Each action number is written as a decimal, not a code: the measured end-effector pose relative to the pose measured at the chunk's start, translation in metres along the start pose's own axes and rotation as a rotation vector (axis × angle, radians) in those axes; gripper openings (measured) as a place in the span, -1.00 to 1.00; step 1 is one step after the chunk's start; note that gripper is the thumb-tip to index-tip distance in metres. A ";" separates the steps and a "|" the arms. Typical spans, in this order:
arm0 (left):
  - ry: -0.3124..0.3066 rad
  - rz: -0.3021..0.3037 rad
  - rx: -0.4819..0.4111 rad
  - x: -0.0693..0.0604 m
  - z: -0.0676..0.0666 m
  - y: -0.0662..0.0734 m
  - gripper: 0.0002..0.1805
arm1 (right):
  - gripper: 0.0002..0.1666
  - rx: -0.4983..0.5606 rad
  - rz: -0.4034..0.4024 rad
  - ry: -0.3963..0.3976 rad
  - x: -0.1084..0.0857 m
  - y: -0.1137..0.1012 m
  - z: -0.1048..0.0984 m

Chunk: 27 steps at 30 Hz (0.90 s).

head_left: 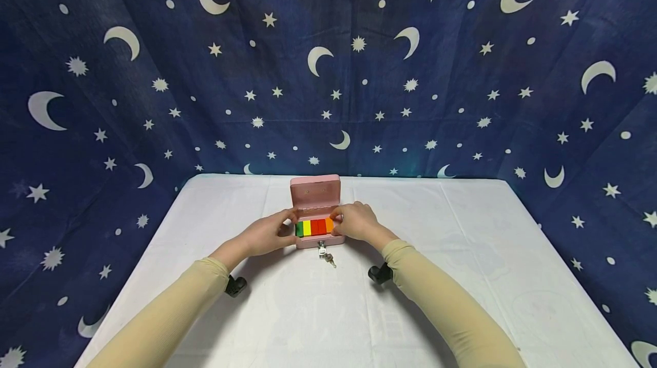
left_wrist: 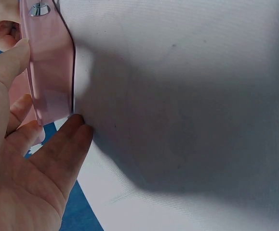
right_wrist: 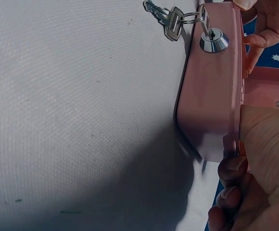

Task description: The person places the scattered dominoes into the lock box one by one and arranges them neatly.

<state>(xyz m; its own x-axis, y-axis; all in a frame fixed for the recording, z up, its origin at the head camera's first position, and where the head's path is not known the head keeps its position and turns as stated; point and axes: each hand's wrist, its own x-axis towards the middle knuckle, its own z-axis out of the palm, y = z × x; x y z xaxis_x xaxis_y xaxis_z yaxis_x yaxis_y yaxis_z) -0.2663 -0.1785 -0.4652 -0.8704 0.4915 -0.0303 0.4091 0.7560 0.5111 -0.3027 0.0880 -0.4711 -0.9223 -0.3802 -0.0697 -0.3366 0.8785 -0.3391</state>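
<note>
On the white table stands a pink metal cash box (head_left: 320, 242) with its lid (head_left: 315, 192) raised. A row of coloured blocks lies across its opening: a green block (head_left: 300, 229), a yellow block (head_left: 307, 228), red blocks (head_left: 318, 227) and an orange block (head_left: 329, 225). At the left end my left hand (head_left: 267, 234) holds the green block between thumb and fingers, with other fingers spread outside the box. My right hand (head_left: 356, 221) pinches the orange block at the right end. Its lower fingers (right_wrist: 233, 168) curl beside the box's outer wall. Both wrist views hide most of the blocks.
A lock (right_wrist: 214, 41) on the box front holds a key, and more keys (head_left: 328, 258) hang from its ring onto the cloth. The white tablecloth (head_left: 318, 311) spreads around the box. A dark blue curtain (head_left: 287, 100) with moons and stars surrounds the table.
</note>
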 end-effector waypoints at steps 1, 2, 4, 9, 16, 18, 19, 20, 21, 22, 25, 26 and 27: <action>0.000 0.000 0.001 0.000 0.000 0.000 -0.54 | -0.55 0.001 0.001 -0.001 0.000 0.000 0.000; -0.001 0.000 0.002 0.000 0.000 0.000 -0.54 | -0.55 0.001 0.002 -0.003 0.000 0.000 0.000; -0.002 -0.003 0.002 0.000 -0.001 0.001 -0.53 | -0.54 0.001 0.004 -0.007 0.001 0.000 0.000; -0.007 -0.010 0.001 0.000 -0.001 0.002 -0.52 | -0.53 0.001 0.009 -0.016 0.001 0.001 -0.001; -0.011 -0.022 -0.007 0.002 0.000 0.001 -0.50 | -0.53 0.011 0.018 -0.027 0.002 0.001 0.000; -0.012 -0.023 -0.005 0.002 0.000 0.001 -0.49 | -0.53 0.014 0.016 -0.023 0.001 0.001 0.000; -0.012 -0.023 -0.003 0.002 0.000 0.001 -0.49 | -0.53 0.014 0.015 -0.021 0.001 0.001 0.000; -0.014 -0.027 -0.001 0.002 0.000 0.001 -0.49 | -0.53 0.014 0.014 -0.020 0.001 0.001 0.000; -0.017 -0.030 0.000 0.002 0.000 0.001 -0.49 | -0.53 0.014 0.012 -0.017 0.001 0.001 0.000; -0.017 -0.030 -0.001 0.002 -0.001 0.001 -0.49 | -0.53 0.014 0.011 -0.015 0.000 0.001 0.000; -0.016 -0.031 0.000 0.002 -0.001 0.002 -0.50 | -0.54 0.014 0.005 -0.010 0.000 0.000 0.000; -0.018 -0.035 -0.001 0.002 -0.001 0.002 -0.50 | -0.54 0.014 0.004 -0.008 0.000 0.000 0.000; -0.018 -0.036 -0.004 0.002 -0.001 0.003 -0.50 | -0.54 0.014 0.002 -0.006 0.000 0.000 0.000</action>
<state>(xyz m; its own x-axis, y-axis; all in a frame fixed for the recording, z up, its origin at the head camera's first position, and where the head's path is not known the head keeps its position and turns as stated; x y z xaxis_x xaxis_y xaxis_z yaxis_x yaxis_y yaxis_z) -0.2672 -0.1762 -0.4630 -0.8795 0.4715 -0.0646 0.3762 0.7720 0.5124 -0.3024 0.0884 -0.4708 -0.9217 -0.3804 -0.0758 -0.3323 0.8751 -0.3517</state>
